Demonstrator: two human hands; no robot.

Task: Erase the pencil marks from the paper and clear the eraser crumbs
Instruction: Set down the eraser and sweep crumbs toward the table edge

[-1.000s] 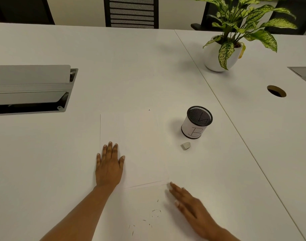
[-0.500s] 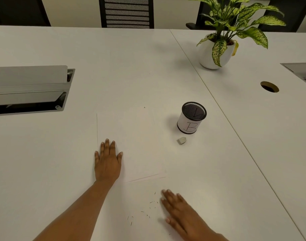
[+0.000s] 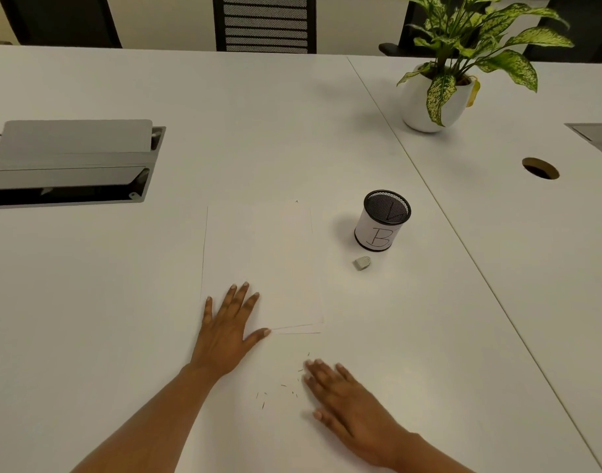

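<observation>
Several thin dark eraser crumbs [image 3: 286,387] lie scattered on the white table [image 3: 429,336] nearest me, at about 6 o'clock from the sheet. My right hand [image 3: 347,394] lies flat and empty, fingers spread, touching their right edge, apparently mid-sweep. My left hand [image 3: 228,329] presses flat, fingers apart, on the near left corner of the white sheet of paper [image 3: 262,261]. No pencil marks show on it, so erasing looks finished; crumbs remain. At 2 o'clock rests the small grey eraser [image 3: 362,263], beyond it the black mesh pen cup [image 3: 383,220].

Flat hands [image 3: 229,331] beside paper [image 3: 262,264], crumbs [image 3: 282,387]
</observation>
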